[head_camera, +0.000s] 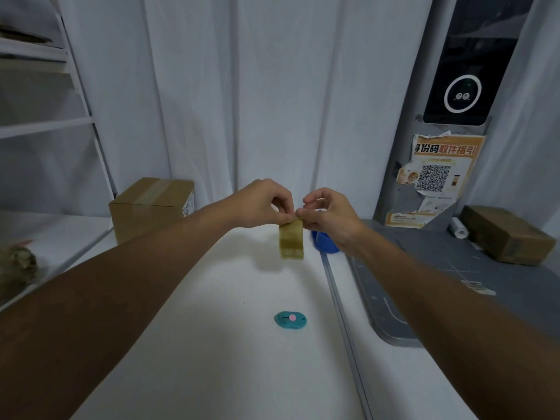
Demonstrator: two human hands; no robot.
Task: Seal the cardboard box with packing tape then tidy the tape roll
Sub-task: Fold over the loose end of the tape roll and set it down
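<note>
Tape roll (291, 241) | under fingers (305, 212) | left hand (260, 204), right hand (331, 217) pinch top

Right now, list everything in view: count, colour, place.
tape roll: one, tan, held above the white table
cardboard box: one, brown, taped, back left on the table
second box: one, brown, on the grey mat, right
cutter: one, teal with pink button, on the table, near
blue object: one, blue, beside the tape roll, partly hidden
poster: one, orange, back right
shelf: one, white, left
left hand: one, pinches the tape roll's top
right hand: one, pinches the tape roll's top
</note>
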